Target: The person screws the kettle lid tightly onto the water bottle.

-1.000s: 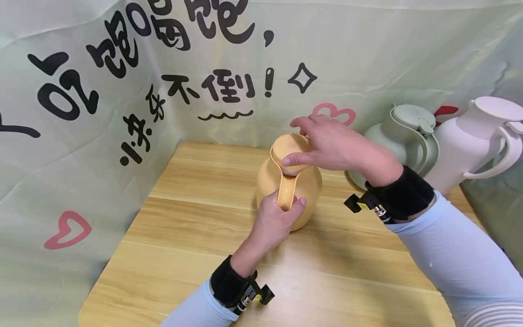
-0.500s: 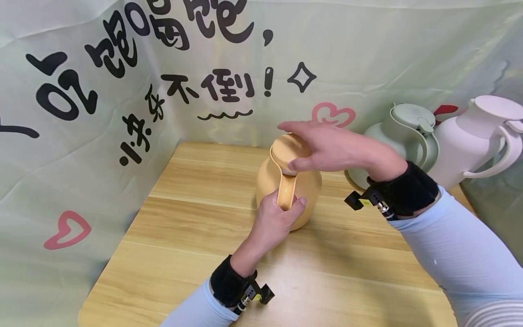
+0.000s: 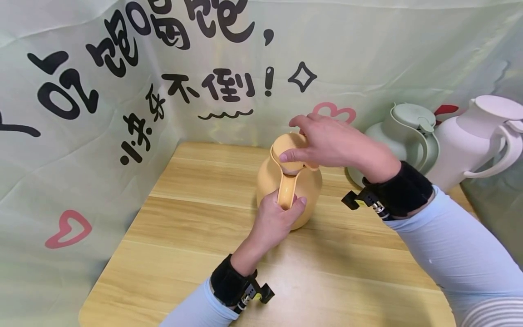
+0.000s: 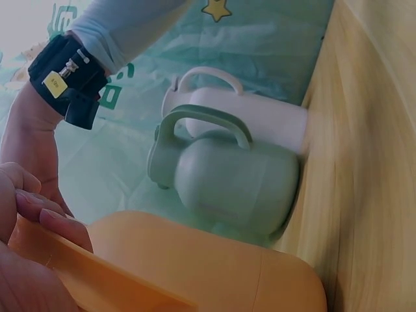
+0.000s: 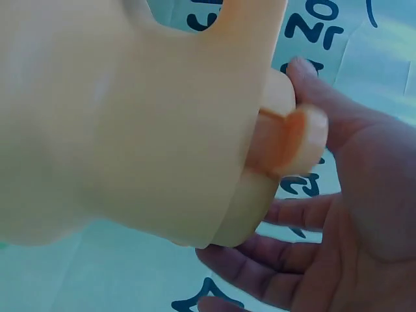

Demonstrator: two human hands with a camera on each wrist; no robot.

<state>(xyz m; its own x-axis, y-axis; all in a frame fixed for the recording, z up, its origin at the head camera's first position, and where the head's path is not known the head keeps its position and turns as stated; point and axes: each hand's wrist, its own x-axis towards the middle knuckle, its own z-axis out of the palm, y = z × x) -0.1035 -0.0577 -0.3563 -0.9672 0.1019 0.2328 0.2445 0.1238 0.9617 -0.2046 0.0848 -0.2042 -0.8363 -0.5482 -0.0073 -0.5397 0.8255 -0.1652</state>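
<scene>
A yellow jug [image 3: 304, 190] stands upright on the wooden table [image 3: 184, 254]. My left hand [image 3: 282, 209] grips its handle [image 3: 287, 190] from the near side, fingers wrapped round it. Over the top, my right hand [image 3: 302, 141] holds the round lid [image 3: 286, 147], thumb on the near rim and fingers curled over the far side. The right wrist view shows the jug's body [image 5: 130, 117], the lid [image 5: 286, 143] and my right hand [image 5: 344, 214] cupping it. In the left wrist view, the jug [image 4: 195, 266] fills the bottom, with my left fingers [image 4: 39, 221] on the handle.
A pale green jug [image 3: 402, 136] and a white jug [image 3: 474, 141] stand at the table's back right, close to my right forearm; both show in the left wrist view [image 4: 227, 182] [image 4: 247, 114]. A printed green cloth [image 3: 102, 91] walls in the back and left sides.
My right hand turned over the lid: half a second ago its fingers lay flatter and reached further left; now they curl round the lid again. The left hand and jug stayed put.
</scene>
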